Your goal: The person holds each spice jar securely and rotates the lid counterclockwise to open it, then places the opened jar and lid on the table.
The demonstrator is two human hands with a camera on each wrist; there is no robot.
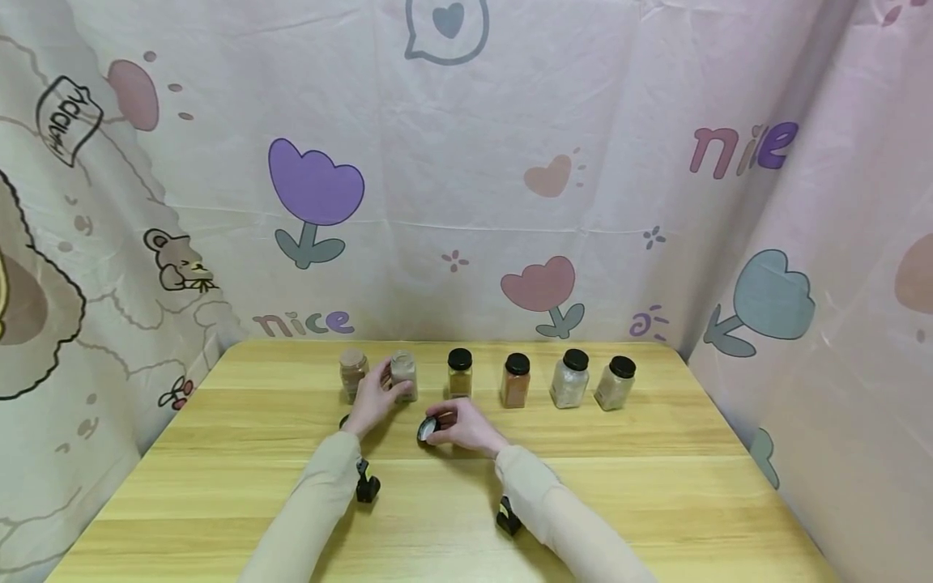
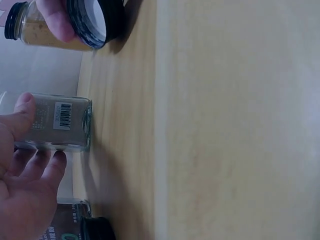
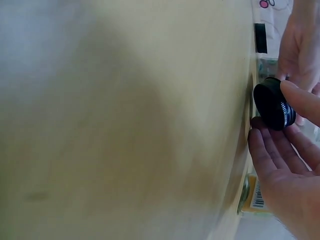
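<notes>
My left hand (image 1: 372, 402) holds a clear glass spice jar (image 1: 406, 374) whose top has no lid. In the left wrist view the thumb lies on one face of this jar (image 2: 60, 120), near a barcode label, and the fingers are on the opposite side. My right hand (image 1: 470, 427) pinches a round black screw lid (image 1: 426, 431) just above the table, to the right of that jar. The lid's pale inside shows in the head view. Left of my left hand stands another lidless jar (image 1: 353, 366) with brown contents. Beside its base lies a second black lid (image 2: 100, 229).
To the right stand several black-lidded jars: a yellow-brown one (image 1: 460, 379), an orange one (image 1: 515, 387), a whitish one (image 1: 569, 385) and a pale one (image 1: 615, 389). They line the back of the wooden table (image 1: 437, 526), before a patterned curtain (image 1: 437, 178).
</notes>
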